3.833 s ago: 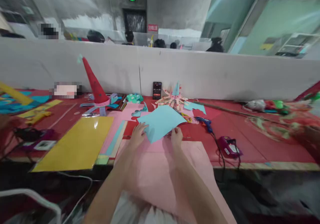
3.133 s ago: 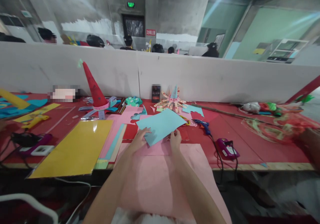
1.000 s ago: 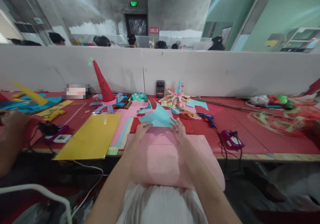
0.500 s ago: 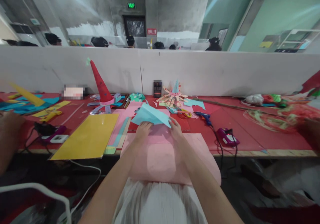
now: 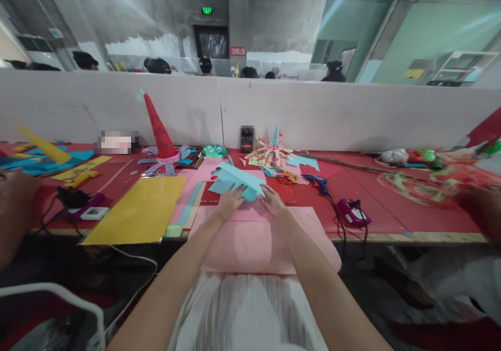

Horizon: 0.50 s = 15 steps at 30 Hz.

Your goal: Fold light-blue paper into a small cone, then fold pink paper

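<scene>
A folded sheet of light blue paper with a scalloped left end is held over the pink sheets on the red table. The fingers of my left hand lie apart across its near flap, gripping it, with the thumb hidden. My right hand pinches the paper's right corner between thumb and fingers. Under my wrists a large pink sheet hangs over the table's front edge towards my lap.
Left of me lie a yellow sheet and a red paper cone hat. Scissors, a blue glue gun and a purple power strip with cords lie to the right. Other people's hands work at both sides.
My left hand has spread its fingers over the blue paper's near flap, which now bends downward. My right hand has moved slightly left along with the paper's corner.
</scene>
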Each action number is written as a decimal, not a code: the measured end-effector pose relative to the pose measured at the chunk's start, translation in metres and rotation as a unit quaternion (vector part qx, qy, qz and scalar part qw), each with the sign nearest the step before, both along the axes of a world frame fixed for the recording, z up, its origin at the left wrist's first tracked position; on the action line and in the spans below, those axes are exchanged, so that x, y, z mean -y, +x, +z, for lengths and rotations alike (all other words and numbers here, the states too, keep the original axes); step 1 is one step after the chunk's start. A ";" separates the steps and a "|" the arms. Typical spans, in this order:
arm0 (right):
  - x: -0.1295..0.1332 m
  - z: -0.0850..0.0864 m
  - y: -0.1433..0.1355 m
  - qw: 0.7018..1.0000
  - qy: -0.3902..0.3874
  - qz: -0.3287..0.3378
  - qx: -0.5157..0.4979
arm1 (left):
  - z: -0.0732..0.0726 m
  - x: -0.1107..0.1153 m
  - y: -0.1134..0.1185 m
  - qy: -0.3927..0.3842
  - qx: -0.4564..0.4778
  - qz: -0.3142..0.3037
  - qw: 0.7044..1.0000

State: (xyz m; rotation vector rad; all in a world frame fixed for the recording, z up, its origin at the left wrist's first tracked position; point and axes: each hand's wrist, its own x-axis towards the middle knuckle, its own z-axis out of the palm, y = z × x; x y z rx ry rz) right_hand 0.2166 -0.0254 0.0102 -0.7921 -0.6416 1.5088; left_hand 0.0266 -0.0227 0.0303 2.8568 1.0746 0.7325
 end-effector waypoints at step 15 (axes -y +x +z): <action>-0.005 -0.007 -0.003 0.993 0.075 0.029 0.091 | -0.005 -0.007 0.007 0.174 -0.169 -0.009 0.970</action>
